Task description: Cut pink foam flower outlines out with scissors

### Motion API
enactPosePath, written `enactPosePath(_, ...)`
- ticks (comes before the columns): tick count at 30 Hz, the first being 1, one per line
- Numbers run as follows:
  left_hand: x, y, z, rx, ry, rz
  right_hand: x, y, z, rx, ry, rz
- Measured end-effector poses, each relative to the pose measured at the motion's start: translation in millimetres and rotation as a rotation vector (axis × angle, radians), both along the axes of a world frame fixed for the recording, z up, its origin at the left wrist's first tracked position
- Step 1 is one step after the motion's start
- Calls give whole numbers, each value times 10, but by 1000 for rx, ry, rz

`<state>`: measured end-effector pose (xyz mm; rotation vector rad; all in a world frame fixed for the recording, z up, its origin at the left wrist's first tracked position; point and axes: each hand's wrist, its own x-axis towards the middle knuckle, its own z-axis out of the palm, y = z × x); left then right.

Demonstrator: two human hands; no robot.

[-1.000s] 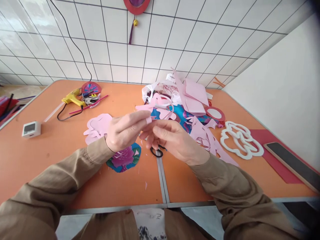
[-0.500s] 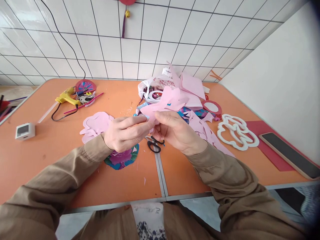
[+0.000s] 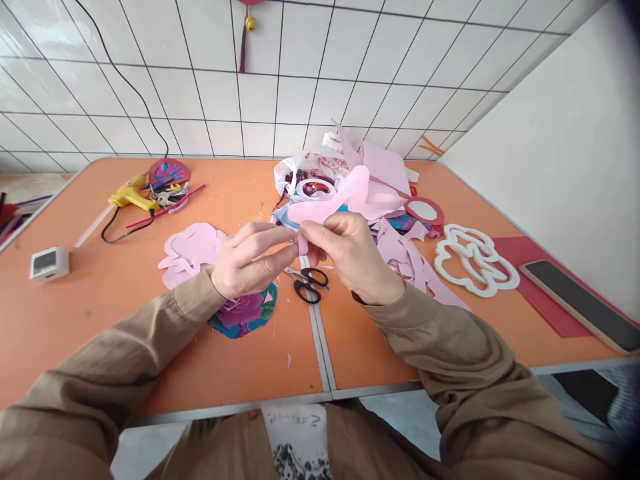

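Between both hands is a pink cut-out piece (image 3: 327, 203) of thin, felt-like sheet, its wavy lobes rising above the fingers. My left hand (image 3: 255, 259) is closed, pinching the narrow lower end. My right hand (image 3: 357, 257) grips the same piece between thumb and bent fingers, close beside the left fingertips. Below the hands lie black-handled scissors (image 3: 306, 275), partly open. A round floral cloth piece (image 3: 244, 313) in purple and blue is partly under my left forearm. Left of the left hand, pink petal-shaped cut-outs (image 3: 190, 247) are stacked on the table.
Behind the hands are a plastic bag (image 3: 320, 163), a folded pink sheet (image 3: 387, 170) and pink scraps (image 3: 407, 260). White cloud-shaped outlines (image 3: 477, 260) and a phone (image 3: 575, 300) are at right. A yellow glue gun (image 3: 131, 193), pliers (image 3: 170, 197) and a small white box (image 3: 49, 264) are at left.
The pink piece has turned and spread, with a lobe now standing higher. My fingertips have shifted along its narrow end, and the scissors show more fully below.
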<state>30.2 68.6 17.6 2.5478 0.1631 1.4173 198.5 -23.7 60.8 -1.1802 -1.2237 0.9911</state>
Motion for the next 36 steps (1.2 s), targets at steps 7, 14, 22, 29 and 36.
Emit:
enactPosePath(7, 85, -412, 198, -1008, 17, -34, 30, 13, -10, 47, -189, -88)
enactPosePath(14, 131, -465, 352, -1370, 85, -122, 32, 38, -23, 58, -190, -99)
enactPosePath(22, 165, -526, 357, -1525, 25, -151, 41, 31, -48, 54, -232, -128)
enactPosePath(29, 153, -551, 380, -1559, 37, -131, 44, 41, -70, 99, -272, -117)
enactPosePath(36, 147, -541, 390, -1575, 23, -160, 32, 38, -59, 96, -283, -109)
